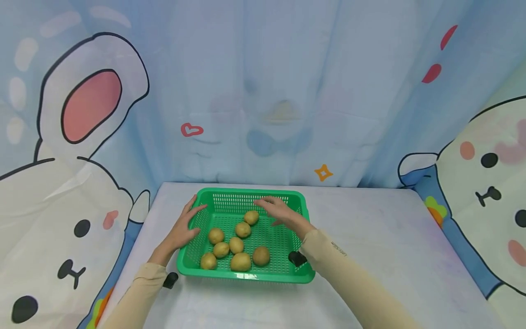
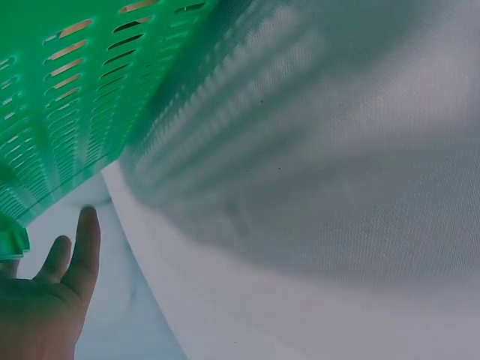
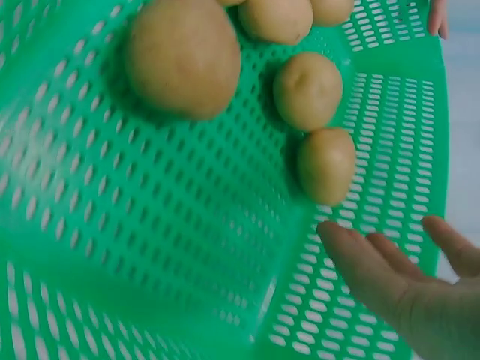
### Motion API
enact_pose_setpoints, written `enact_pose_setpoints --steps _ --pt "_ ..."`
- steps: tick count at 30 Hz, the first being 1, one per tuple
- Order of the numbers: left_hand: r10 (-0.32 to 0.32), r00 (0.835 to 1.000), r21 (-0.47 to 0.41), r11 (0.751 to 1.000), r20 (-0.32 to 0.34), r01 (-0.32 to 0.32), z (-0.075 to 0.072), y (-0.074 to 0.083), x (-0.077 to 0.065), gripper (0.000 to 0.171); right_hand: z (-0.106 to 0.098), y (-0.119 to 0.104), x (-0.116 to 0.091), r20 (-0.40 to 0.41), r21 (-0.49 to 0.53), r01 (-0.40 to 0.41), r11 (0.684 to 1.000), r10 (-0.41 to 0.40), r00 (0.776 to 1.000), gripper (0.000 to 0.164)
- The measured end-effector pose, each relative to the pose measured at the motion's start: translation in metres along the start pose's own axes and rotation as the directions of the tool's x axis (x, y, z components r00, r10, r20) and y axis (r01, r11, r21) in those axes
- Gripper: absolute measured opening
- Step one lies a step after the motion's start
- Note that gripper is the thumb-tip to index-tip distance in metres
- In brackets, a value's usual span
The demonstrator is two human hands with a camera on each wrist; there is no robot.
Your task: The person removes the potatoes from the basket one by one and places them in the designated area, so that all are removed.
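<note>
A green plastic basket (image 1: 246, 274) with slotted walls stands on the table and holds several potatoes (image 1: 240, 262). One rounder, browner potato (image 1: 261, 256) lies near the front wall. At the left rim is my left hand (image 1: 181, 232), its fingers spread and the thumb over the rim; whether it touches the rim, I cannot tell. The left wrist view shows these fingers (image 2: 88, 240) outstretched beside the basket's corner. My right hand (image 1: 281, 212) hovers over the basket's right back part, holding nothing. In the right wrist view its loosely extended fingers (image 3: 360, 262) are near a small potato (image 3: 327, 166), apart from it.
A pale cloth covers the table (image 1: 370, 228), which extends well to the right of the basket. Behind it hangs a light blue curtain (image 1: 279, 91) with cartoon prints. Black straps or mounts (image 1: 297, 258) sit at both wrists.
</note>
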State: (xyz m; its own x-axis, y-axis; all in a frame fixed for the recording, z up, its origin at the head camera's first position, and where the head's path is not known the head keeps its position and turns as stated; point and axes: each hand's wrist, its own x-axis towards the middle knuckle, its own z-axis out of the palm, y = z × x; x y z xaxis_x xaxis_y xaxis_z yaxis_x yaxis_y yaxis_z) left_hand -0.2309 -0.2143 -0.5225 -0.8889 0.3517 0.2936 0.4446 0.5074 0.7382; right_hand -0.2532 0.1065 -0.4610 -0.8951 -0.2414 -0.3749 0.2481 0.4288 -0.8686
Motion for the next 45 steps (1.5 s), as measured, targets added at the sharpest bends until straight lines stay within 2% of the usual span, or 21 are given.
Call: enact_pose_setpoints --steps 6,12,20,25,29,33,36,41,45 --pt "-0.028 1.000 -0.033 0.999 0.003 0.028 -0.001 -0.001 0.001 0.068 0.020 0.006 0.012 -0.059 0.073 -0.036 0.997 0.040 0.997 0.057" --pt "-0.037 0.999 -0.067 0.997 0.013 0.038 0.000 -0.004 0.000 0.064 0.038 0.010 0.018 -0.105 0.133 -0.016 0.991 0.030 0.994 0.049" --pt "-0.023 1.000 -0.084 0.996 0.003 0.024 0.003 -0.005 -0.001 0.062 0.051 0.019 0.029 -0.174 0.193 -0.024 0.981 0.059 0.983 0.043" --pt "-0.027 1.000 -0.086 0.996 0.014 0.028 0.004 -0.004 -0.002 0.061 0.055 0.024 0.033 -0.222 0.185 -0.004 0.983 0.046 0.974 0.039" --pt "-0.031 1.000 -0.084 0.996 0.000 0.031 0.004 -0.004 -0.002 0.061 0.058 0.027 0.038 -0.284 0.161 0.019 0.987 0.028 0.959 0.036" --pt "-0.034 0.999 -0.093 0.995 -0.009 0.033 0.004 -0.004 -0.003 0.062 0.065 0.029 0.040 -0.388 0.109 0.054 0.993 -0.007 0.922 0.029" --pt "-0.046 0.999 -0.111 0.993 -0.019 0.043 0.003 0.007 -0.005 0.061 0.069 0.030 0.041 -0.430 0.101 0.069 0.993 -0.019 0.903 0.027" --pt "-0.074 0.997 -0.127 0.989 0.002 0.074 -0.008 0.037 -0.009 0.058 0.076 0.032 0.044 -0.447 0.145 0.067 0.987 0.005 0.895 0.029" --pt "-0.064 0.998 -0.135 0.989 0.016 0.066 -0.009 0.043 -0.006 0.057 0.073 0.033 0.047 -0.468 0.149 0.074 0.986 0.004 0.884 0.028"
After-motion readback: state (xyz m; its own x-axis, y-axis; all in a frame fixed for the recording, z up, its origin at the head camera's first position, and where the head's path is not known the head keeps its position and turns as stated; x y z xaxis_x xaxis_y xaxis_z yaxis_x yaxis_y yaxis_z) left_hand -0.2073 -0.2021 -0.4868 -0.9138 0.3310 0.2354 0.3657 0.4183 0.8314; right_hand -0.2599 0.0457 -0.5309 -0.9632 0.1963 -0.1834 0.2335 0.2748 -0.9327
